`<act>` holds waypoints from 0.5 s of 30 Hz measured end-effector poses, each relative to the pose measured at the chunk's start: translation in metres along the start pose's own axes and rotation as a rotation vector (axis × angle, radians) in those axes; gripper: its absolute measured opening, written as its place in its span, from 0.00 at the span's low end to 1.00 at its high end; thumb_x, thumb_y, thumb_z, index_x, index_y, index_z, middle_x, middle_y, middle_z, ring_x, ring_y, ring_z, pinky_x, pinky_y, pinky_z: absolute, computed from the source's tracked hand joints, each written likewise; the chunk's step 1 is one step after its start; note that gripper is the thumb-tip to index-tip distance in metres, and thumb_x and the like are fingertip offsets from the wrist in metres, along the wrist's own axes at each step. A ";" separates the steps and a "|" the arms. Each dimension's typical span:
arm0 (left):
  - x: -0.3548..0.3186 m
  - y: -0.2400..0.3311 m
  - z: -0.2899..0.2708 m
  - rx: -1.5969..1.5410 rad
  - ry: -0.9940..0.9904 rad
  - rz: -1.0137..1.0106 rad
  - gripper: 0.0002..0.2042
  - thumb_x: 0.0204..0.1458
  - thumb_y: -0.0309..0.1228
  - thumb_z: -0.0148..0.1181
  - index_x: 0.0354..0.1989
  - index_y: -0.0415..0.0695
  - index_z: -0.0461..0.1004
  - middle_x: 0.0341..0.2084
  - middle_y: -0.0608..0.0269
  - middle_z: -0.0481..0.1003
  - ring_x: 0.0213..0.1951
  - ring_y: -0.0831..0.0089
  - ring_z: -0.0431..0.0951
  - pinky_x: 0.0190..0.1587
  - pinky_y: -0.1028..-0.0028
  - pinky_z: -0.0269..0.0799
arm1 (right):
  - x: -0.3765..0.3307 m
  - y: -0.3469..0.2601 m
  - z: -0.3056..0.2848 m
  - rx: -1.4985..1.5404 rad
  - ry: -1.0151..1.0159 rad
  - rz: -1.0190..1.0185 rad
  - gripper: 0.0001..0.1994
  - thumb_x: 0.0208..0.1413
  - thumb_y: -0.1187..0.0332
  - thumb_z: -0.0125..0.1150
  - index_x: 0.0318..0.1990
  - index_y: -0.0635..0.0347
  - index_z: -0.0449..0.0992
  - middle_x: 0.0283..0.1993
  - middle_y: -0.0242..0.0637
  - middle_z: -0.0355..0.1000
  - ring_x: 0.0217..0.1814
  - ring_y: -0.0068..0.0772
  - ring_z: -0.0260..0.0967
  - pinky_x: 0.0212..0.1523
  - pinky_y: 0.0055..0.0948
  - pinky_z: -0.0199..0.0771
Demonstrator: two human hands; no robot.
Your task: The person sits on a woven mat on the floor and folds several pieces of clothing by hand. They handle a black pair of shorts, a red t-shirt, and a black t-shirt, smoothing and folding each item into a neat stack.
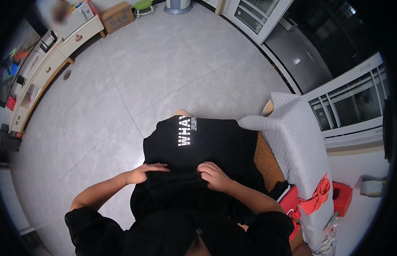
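Note:
A black shirt [224,145] with white printed lettering is spread out in front of me, over my lap. A folded band of its cloth runs crosswise between my hands. On the left end of this fold lies my left hand [149,170], its fingers stretched out and together, pointing right. My right hand [213,175] has its fingers curled and closed on the cloth at the fold's right end. The cloth hides my fingertips there. Black sleeves cover my upper arms.
To my right, a grey quilted cover [288,128] drapes over a seat with a brown woven surface [269,164]. Red cloth [316,196] lies on it. A long white cabinet [57,59] curves along the left, with a cardboard box [117,18] beyond. Glass doors [258,17] stand at far right.

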State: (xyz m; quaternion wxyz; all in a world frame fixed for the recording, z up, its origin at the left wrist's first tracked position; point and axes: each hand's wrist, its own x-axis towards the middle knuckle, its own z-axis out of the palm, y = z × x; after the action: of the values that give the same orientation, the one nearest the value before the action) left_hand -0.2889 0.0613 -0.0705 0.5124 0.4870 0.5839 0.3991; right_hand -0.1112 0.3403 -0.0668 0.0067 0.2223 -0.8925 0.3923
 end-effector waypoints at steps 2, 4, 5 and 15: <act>0.000 -0.005 0.002 -0.151 0.108 -0.085 0.19 0.50 0.29 0.51 0.52 0.41 0.66 0.53 0.52 0.66 0.59 0.57 0.60 0.62 0.64 0.48 | 0.000 0.003 0.005 -0.019 0.026 -0.060 0.10 0.37 0.80 0.57 0.30 0.63 0.66 0.42 0.42 0.64 0.53 0.42 0.62 0.55 0.39 0.62; -0.005 -0.009 -0.002 -0.091 0.029 -0.152 0.19 0.48 0.28 0.51 0.51 0.39 0.67 0.52 0.51 0.66 0.56 0.57 0.63 0.60 0.65 0.52 | 0.002 0.007 0.008 -0.032 0.039 -0.118 0.10 0.37 0.80 0.57 0.30 0.64 0.65 0.41 0.42 0.65 0.51 0.42 0.63 0.51 0.36 0.66; -0.005 -0.004 -0.004 -0.062 -0.011 -0.184 0.19 0.47 0.27 0.51 0.50 0.38 0.67 0.52 0.50 0.66 0.55 0.57 0.64 0.59 0.66 0.54 | 0.005 0.007 0.008 -0.034 0.037 -0.144 0.10 0.38 0.80 0.56 0.30 0.64 0.65 0.40 0.43 0.65 0.50 0.42 0.64 0.49 0.35 0.67; 0.033 -0.035 -0.069 -1.199 0.187 -0.610 0.22 0.58 0.37 0.42 0.55 0.33 0.59 0.48 0.54 0.70 0.48 0.66 0.72 0.53 0.69 0.67 | 0.031 0.061 0.008 1.378 0.010 1.005 0.11 0.54 0.75 0.49 0.46 0.58 0.66 0.45 0.33 0.68 0.43 0.24 0.67 0.43 0.27 0.68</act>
State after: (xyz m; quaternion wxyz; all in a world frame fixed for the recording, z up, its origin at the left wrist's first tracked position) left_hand -0.3622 0.0882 -0.1005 0.7308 -0.1045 0.4150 0.5318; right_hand -0.1628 0.3588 -0.1093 -0.3009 -0.2474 -0.4471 0.8052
